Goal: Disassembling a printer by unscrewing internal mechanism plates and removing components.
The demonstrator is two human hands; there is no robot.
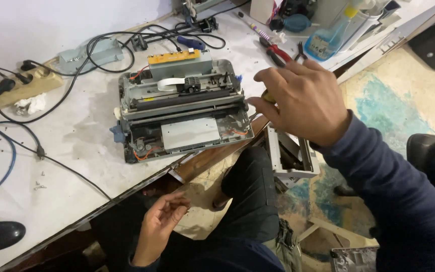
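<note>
Opened printer chassis (182, 113) sits on the white bench (76, 146), long axis running 9 to 3 o'clock, slightly tilted. Right hand (300, 103) is at its 3 o'clock end, fingers pinched narrow on a yellow-handled tool (269, 96), mostly hidden. Left hand (159, 221) lies at 6 o'clock below the bench edge, loosely curled, empty. Grey plastic frame, black roller, bare metal plate, orange wires.

Your printer (182, 113) sits stripped of its cover at the edge of the surface (76, 146), grey frame open upward with a black roller across it, a white ribbon cable and orange wires exposed. A yellow-handled screwdriver (269, 95) meets its right end.
</note>
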